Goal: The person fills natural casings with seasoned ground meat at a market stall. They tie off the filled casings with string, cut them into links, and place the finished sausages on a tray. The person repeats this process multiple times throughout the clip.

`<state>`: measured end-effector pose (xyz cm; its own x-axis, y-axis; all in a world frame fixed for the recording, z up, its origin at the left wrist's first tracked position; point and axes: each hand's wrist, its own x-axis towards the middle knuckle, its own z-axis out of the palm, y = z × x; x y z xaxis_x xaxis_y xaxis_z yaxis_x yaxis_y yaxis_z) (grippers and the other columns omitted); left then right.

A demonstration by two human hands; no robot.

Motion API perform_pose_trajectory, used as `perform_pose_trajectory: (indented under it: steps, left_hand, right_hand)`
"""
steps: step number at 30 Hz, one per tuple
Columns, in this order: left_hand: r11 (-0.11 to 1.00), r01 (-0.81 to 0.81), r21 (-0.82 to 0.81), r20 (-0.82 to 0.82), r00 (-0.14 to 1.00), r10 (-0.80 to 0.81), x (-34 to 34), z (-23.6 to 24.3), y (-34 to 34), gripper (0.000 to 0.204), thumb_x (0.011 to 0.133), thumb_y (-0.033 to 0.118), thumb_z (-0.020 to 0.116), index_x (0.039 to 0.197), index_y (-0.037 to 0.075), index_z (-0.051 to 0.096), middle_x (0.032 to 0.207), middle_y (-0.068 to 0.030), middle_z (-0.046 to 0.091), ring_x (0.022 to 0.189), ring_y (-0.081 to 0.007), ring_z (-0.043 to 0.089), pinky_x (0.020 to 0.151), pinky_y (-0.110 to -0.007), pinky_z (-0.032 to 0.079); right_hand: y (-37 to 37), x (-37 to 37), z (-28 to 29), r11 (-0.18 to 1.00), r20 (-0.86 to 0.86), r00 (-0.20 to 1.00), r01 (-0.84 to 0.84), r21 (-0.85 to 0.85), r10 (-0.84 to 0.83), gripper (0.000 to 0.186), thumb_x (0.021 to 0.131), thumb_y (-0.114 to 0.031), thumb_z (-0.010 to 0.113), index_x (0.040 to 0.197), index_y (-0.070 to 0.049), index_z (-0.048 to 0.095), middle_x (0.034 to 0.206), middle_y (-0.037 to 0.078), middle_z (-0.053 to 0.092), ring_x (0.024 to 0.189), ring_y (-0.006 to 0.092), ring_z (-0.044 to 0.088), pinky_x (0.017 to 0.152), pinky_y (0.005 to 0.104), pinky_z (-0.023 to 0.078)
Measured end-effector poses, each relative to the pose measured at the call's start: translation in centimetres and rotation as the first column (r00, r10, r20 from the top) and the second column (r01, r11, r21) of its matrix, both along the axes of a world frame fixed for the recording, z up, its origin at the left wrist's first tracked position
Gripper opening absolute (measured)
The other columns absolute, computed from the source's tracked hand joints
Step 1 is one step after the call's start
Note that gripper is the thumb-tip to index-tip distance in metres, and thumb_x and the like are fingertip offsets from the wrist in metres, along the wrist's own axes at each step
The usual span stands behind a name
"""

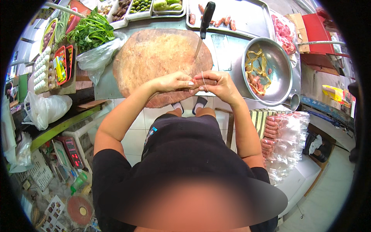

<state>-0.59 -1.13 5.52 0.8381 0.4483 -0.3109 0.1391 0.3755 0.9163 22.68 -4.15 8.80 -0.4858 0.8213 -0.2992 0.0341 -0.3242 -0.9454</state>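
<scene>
A reddish-brown sausage is held level between both my hands, above the near edge of a round wooden chopping board. My left hand is closed on its left end, thumb on top. The fingers of my right hand are closed around its right part. A thin white string loops across the sausage by my right fingers. Beyond my hands, a knife with a black handle stands upright, its blade tip down at the board's right side.
A metal bowl with yellowish casings and meat scraps stands right of the board. Behind is a metal tray with several sausages. Leafy greens and an egg tray lie left. Bagged sausages hang or lie at lower right.
</scene>
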Motion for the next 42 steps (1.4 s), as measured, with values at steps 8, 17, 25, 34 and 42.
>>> perform_pose_trajectory:
  steps: [8, 17, 25, 34, 42]
  left_hand:
    - [0.958, -0.221, -0.183, 0.036, 0.972, 0.232, 0.4, -0.7, -0.9, 0.022, 0.093, 0.022, 0.065, 0.096, 0.000, 0.071, 0.088, -0.0021, 0.069, 0.083, -0.0092, 0.061, 0.080, -0.025, 0.047]
    - [0.866, -0.368, -0.339, 0.076, 0.907, 0.415, 0.9, -0.4, -0.7, 0.026, 0.099, 0.022, 0.051, 0.080, 0.005, 0.058, 0.071, 0.0029, 0.049, 0.070, -0.0093, 0.045, 0.067, -0.025, 0.039]
    - [0.426, -0.045, 0.904, -0.162, 0.885, 0.437, 1.8, 2.0, -1.4, 0.016, 0.093, 0.018, 0.056, 0.086, 0.004, 0.059, 0.082, -0.0142, 0.058, 0.083, -0.0361, 0.057, 0.075, -0.044, 0.045]
    - [0.693, -0.339, 0.636, -0.019, 0.891, 0.453, 2.6, 0.6, -2.0, 0.021, 0.098, 0.016, 0.052, 0.089, -0.002, 0.056, 0.082, -0.0130, 0.050, 0.077, -0.0263, 0.051, 0.074, -0.035, 0.043]
    - [0.576, -0.533, 0.620, 0.120, 0.790, 0.601, 3.3, -0.6, -2.4, 0.019, 0.097, 0.013, 0.051, 0.089, -0.002, 0.059, 0.082, -0.0127, 0.051, 0.078, -0.0257, 0.052, 0.073, -0.035, 0.043]
  right_hand:
    - [1.0, 0.6, 0.1, 0.994, -0.034, 0.999, -0.023, 0.105, 0.027, 0.038, 0.074, 0.008, 0.074, 0.111, 0.000, 0.069, 0.104, 0.006, 0.071, 0.095, 0.0132, 0.068, 0.085, 0.0261, 0.056]
    - [0.1, -0.7, 0.0, 0.617, 0.256, 0.949, -0.090, 0.782, -0.186, 0.047, 0.070, 0.001, 0.078, 0.115, 0.000, 0.064, 0.106, 0.013, 0.067, 0.098, 0.0239, 0.067, 0.078, 0.0328, 0.056]
    - [0.4, 0.5, -1.3, 0.962, -0.218, 0.967, 0.071, -0.265, -0.131, 0.033, 0.087, -0.013, 0.069, 0.111, 0.009, 0.064, 0.093, 0.018, 0.071, 0.051, 0.0119, 0.062, 0.050, 0.0269, 0.055]
    - [0.8, -0.1, -4.8, 0.878, -0.469, 0.772, 0.232, -0.419, -0.428, 0.032, 0.086, -0.032, 0.075, 0.095, -0.006, 0.059, 0.079, 0.006, 0.066, 0.054, 0.0100, 0.057, 0.052, 0.0243, 0.050]
    - [-0.9, -3.5, -3.8, 0.921, -0.033, 0.923, 0.378, -0.092, -0.382, 0.032, 0.085, -0.014, 0.073, 0.112, -0.001, 0.062, 0.094, 0.005, 0.066, 0.080, 0.0105, 0.060, 0.074, 0.0268, 0.050]
